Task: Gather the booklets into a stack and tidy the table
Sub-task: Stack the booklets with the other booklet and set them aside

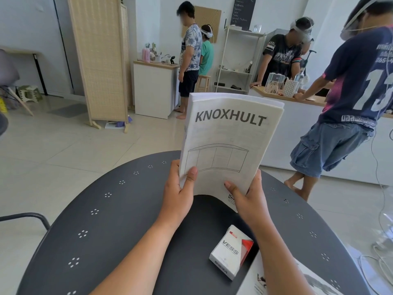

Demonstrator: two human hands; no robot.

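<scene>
My left hand [178, 192] and right hand [247, 199] have their fingers clamped on the bottom corners of the booklets [229, 143], held upright above the dark counter [102, 231], probably to square their edges. Another booklet [306, 282] lies under my right forearm, beside a small white box [230, 252] not yet tidied.

Your dark round table [102, 220] is carrying a white VESS box [230, 253] and a printed sheet [253, 282] just beside it
</scene>
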